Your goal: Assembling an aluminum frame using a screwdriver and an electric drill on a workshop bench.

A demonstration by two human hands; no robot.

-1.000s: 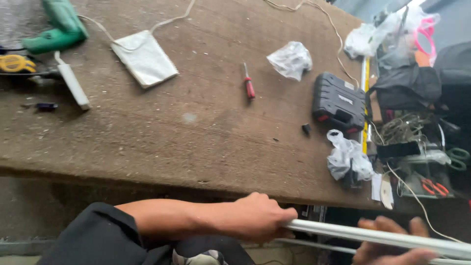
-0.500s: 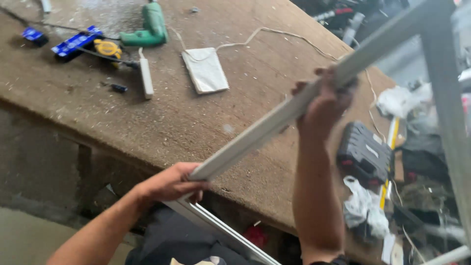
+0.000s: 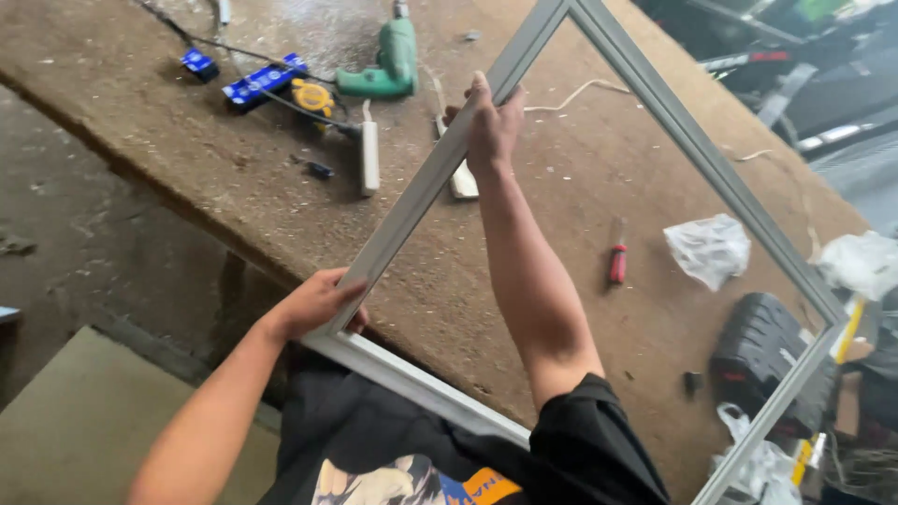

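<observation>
I hold a large rectangular grey metal frame (image 3: 697,140) tilted above a worn brown workbench (image 3: 561,243). My left hand (image 3: 313,304) grips the frame near its lower left corner. Higher up the same long side bar, my right hand (image 3: 491,126) is closed around the bar. The frame's far corner reaches past the top of the view, and its right corner hangs near a black tool case (image 3: 762,360).
On the bench lie a green power drill (image 3: 383,65), a yellow tape measure (image 3: 311,96), a blue tool (image 3: 262,79), a white strip (image 3: 370,154), a red-handled screwdriver (image 3: 617,262) and crumpled plastic bags (image 3: 709,248). Concrete floor (image 3: 84,243) lies to the left.
The frame has swung up from low at the bench's edge to a raised, tilted position over the bench. My right hand has slid higher along the bar; the view has turned left.
</observation>
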